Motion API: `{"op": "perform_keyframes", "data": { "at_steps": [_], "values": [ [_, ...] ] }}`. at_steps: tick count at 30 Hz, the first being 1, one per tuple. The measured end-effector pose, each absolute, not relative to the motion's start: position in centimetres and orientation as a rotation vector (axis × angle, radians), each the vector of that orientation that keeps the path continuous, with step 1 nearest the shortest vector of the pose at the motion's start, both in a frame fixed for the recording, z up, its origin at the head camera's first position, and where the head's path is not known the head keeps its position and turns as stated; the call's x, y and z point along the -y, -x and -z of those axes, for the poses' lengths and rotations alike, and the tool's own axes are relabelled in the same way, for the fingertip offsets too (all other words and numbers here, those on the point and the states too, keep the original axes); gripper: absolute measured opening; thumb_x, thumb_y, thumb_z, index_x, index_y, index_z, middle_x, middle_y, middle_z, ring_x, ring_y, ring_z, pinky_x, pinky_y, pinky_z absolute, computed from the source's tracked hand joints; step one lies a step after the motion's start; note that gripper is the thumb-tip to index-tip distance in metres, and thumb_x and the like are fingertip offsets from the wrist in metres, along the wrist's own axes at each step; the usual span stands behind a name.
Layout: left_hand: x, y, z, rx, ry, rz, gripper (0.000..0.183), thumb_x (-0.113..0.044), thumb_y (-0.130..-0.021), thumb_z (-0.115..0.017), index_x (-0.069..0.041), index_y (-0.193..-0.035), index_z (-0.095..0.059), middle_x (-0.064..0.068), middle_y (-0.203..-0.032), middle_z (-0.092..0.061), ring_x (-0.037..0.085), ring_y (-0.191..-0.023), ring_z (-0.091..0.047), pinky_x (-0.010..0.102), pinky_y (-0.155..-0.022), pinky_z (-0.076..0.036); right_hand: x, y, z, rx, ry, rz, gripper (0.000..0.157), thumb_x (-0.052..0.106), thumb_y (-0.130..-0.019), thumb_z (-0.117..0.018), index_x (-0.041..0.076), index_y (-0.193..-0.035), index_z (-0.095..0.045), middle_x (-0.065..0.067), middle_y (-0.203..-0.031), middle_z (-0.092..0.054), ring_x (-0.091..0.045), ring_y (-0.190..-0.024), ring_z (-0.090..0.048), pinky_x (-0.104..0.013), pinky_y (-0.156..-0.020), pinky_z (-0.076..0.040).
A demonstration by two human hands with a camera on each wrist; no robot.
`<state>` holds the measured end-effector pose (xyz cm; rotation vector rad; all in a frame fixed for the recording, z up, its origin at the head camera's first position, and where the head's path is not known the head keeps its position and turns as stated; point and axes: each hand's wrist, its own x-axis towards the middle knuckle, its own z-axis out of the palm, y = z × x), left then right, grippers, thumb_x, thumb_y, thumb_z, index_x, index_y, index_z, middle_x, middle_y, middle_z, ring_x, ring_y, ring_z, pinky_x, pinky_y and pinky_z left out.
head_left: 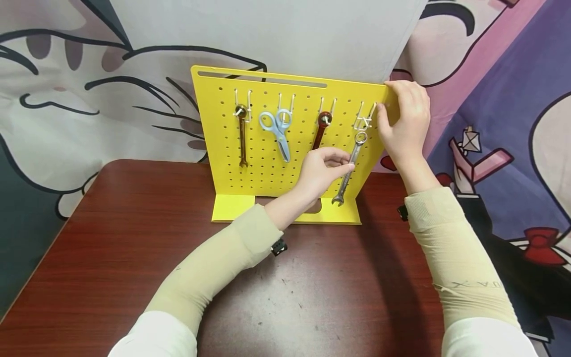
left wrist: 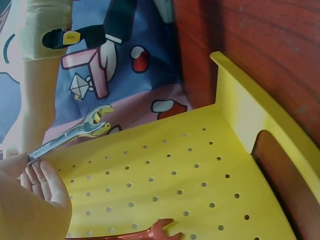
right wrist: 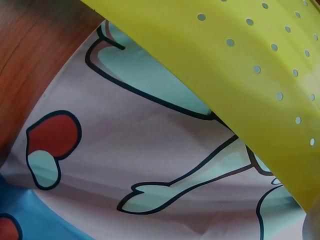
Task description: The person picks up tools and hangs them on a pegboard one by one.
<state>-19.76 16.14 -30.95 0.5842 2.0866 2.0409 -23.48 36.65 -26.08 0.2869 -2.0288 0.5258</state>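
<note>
My left hand (head_left: pixel 322 171) pinches the shaft of a silver combination wrench (head_left: pixel 342 190), its open end pointing down. The wrench's ring end lies just under a white double hook (head_left: pixel 364 119); whether it hangs there I cannot tell. In the left wrist view the same wrench (left wrist: pixel 75 136) stands out from between thumb and fingers. My right hand (head_left: pixel 407 119) holds the top right corner of the yellow pegboard (head_left: pixel 308 91), thumb on the front. From other hooks hang a dark wrench (head_left: pixel 243 139), light blue scissors (head_left: pixel 279 130) and a red wrench (head_left: pixel 319 131), partly behind my left hand.
The pegboard's yellow foot (head_left: pixel 234 207) stands on a reddish-brown table (head_left: pixel 147 238). Behind it are a white panel (head_left: pixel 267 29) and cartoon-printed cloth (head_left: pixel 499 163) at the right. Dark wrist cameras (head_left: pixel 279 247) sit at both cuffs.
</note>
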Motion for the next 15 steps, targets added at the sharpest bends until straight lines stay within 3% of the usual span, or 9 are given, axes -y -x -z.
{"op": "perform_keyframes", "data": {
  "at_steps": [15],
  "values": [
    [-17.9,20.9,29.9,-2.094,-0.520,-2.049,0.021,-0.008,-0.094,-0.081,-0.003,-0.114,-0.080,0.013,-0.108,-0.080,0.017,-0.095,-0.072,0.013,-0.079,-0.053,-36.7,23.5,26.1,2.028,-0.286,-0.526,0.038,0.019,-0.096,-0.063,0.002,-0.130,-0.070,-0.020,-0.128,-0.071,-0.037,-0.128,-0.060,-0.040,-0.125,-0.035]
  ]
}}
